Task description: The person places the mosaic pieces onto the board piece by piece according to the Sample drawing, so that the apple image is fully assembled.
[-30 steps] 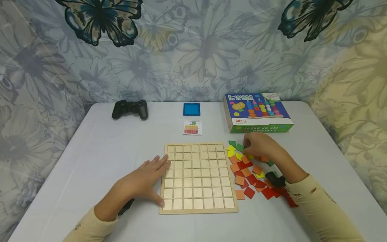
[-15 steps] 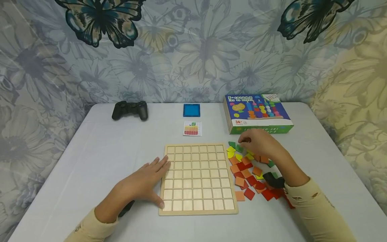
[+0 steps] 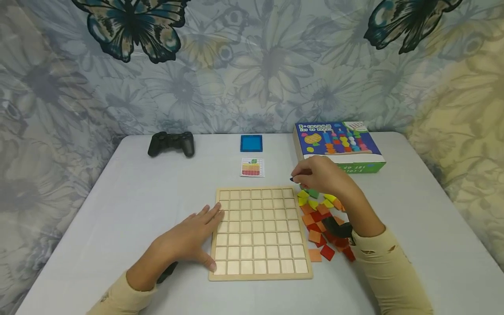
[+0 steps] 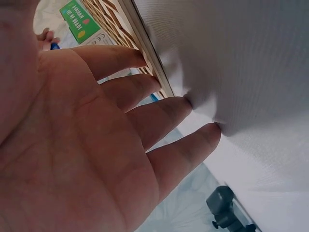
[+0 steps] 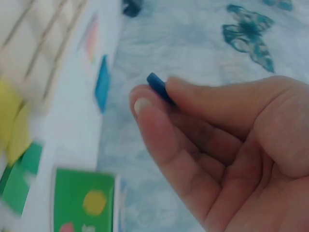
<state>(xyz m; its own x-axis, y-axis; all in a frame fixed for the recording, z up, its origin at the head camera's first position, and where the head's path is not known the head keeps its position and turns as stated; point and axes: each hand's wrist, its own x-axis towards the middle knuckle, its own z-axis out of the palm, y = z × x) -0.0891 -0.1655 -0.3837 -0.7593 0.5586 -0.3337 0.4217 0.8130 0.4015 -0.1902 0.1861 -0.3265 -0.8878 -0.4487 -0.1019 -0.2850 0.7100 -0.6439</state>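
My right hand (image 3: 320,175) pinches a small dark blue tile (image 5: 158,87) between thumb and fingertips, above the board's far right corner. Much of the tile is hidden by the fingers. A wooden grid board (image 3: 252,277) lies flat in the middle of the table, its square cells bare. Spread across its left edge is my left hand (image 3: 185,243), thumb and fingertips touching the frame. In the left wrist view, two fingers (image 4: 130,89) reach the board's edge and two touch the white tabletop. Beside the board on the right lie loose green, yellow, orange and red tiles (image 3: 315,236).
Behind the board lies a picture card (image 3: 252,167) showing a coloured grid pattern. A blue square tray (image 3: 251,143) is farther back. The printed toy box (image 3: 338,140) stands at the back right, close behind my right hand. A black game controller (image 3: 171,144) sits at the back left.
My right hand has risen from the loose tiles and moved left and away from me, now with the blue tile showing at its fingertips. The left hand stays on the board's edge.
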